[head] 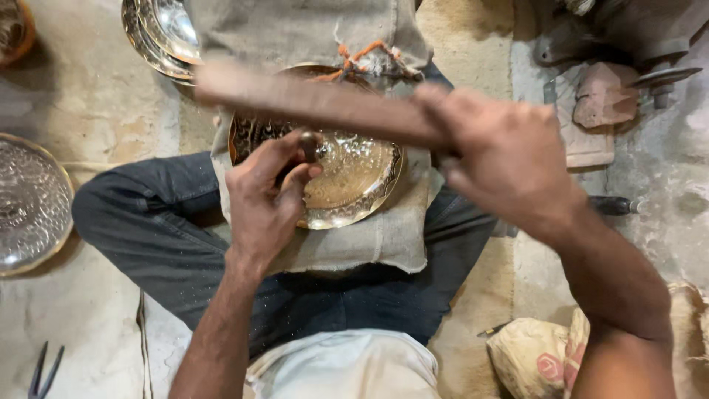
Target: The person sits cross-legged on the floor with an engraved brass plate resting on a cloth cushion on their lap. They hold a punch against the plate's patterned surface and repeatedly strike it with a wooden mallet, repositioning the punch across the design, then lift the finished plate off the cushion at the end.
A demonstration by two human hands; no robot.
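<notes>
An engraved brass plate lies on a burlap cushion across my lap. My left hand pinches a short metal punch upright on the plate's left part. My right hand grips a long wooden stick, held level above the plate and blurred by motion. The stick hides the plate's far rim.
A stack of shiny metal plates stands at the top left, and a patterned tray lies at the left edge. Pliers rest at the bottom left. A metal tool and block sit at the right; sacks lie at the lower right.
</notes>
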